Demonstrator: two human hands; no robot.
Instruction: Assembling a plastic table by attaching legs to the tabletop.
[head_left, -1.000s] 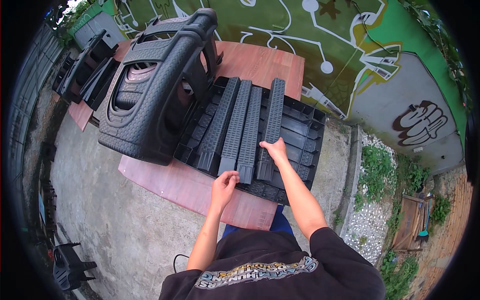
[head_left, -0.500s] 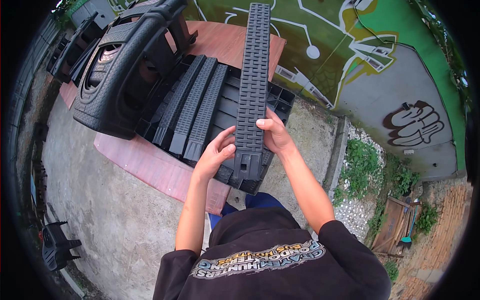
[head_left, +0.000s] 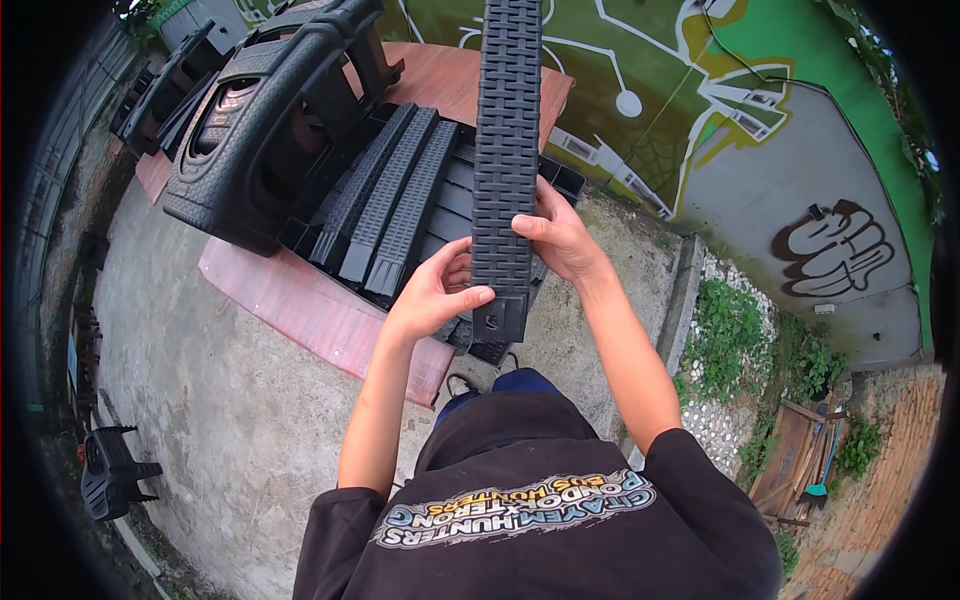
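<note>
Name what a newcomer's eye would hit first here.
Probably the long black woven-textured slat at upper centre, gripped near its lower end by the left hand and the right hand. Next, the bulky black plastic frame at upper left, on the reddish table. Then the graffiti-painted wall, filling the upper right behind everything.

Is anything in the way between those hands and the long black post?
Nothing visible: the right hand has its thumb on the post, and the left hand touches its lower left edge. Three similar posts lie off to the left, not between.
</note>
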